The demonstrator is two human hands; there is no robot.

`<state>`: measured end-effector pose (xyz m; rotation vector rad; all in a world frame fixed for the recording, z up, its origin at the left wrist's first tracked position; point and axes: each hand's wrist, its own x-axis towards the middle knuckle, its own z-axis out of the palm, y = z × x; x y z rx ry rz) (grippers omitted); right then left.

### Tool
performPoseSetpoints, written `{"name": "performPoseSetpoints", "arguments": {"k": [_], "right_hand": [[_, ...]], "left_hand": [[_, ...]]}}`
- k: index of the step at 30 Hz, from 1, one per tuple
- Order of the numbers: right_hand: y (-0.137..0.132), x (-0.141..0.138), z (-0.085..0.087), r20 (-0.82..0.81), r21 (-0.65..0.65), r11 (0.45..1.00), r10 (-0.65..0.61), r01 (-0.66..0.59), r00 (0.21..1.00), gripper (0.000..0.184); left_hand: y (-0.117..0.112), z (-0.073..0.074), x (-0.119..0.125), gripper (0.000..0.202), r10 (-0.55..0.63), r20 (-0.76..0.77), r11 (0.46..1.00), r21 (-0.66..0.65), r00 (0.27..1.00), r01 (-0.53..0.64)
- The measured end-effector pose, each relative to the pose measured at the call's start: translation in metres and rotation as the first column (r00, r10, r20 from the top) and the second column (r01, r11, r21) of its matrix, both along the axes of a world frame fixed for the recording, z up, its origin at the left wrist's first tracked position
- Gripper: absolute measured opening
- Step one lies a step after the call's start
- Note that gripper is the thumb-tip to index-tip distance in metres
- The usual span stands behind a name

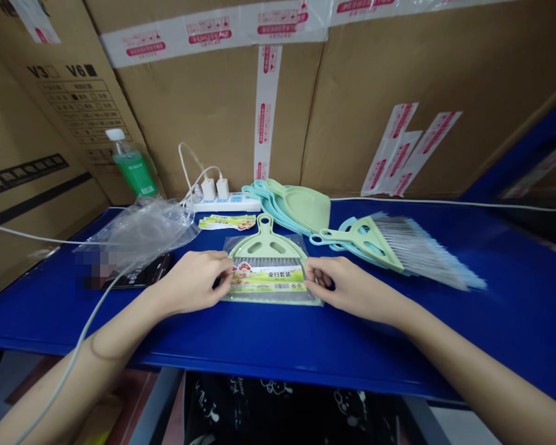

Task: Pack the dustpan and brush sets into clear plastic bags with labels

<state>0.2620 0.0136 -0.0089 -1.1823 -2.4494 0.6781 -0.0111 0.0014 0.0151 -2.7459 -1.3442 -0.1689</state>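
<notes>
The left hand (217, 279) is pinched at the left edge of the packed set (267, 252), and the right hand (319, 281) is closed at its right edge. The set lies flat on the bench (306, 346) between them, handle pointing away, with a printed card (269, 278) across the bristles under a clear bag (298, 240). A light, even pull from both sides should keep the card level and the film smooth; gripping hard could crease the card or splay the bristles.

Beyond, loose brushes (398, 244) lie to the right and crumpled bags (143, 225) to the left. Spare cards (227, 222) sit just behind the set, stacked dustpans (301, 207) beside them. Farther back are a power strip (238, 203), a bottle (136, 170) and cartons (213, 99).
</notes>
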Motion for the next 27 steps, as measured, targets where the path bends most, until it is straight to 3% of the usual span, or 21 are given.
{"name": "performPoseSetpoints", "arguments": {"k": [9,27], "right_hand": [[0.0,-0.001,0.0009,-0.099,-0.071,0.997,-0.006,-0.001,0.995,0.015],[0.0004,-0.0018,-0.002,-0.102,-0.074,0.997,-0.028,0.02,0.994,0.016]], "left_hand": [[0.0028,-0.0016,0.0004,0.022,0.033,0.032,0.998,-0.049,0.999,-0.031],[0.0022,-0.0022,0.0011,0.017,0.071,-0.016,0.992,-0.105,0.997,-0.072]]}}
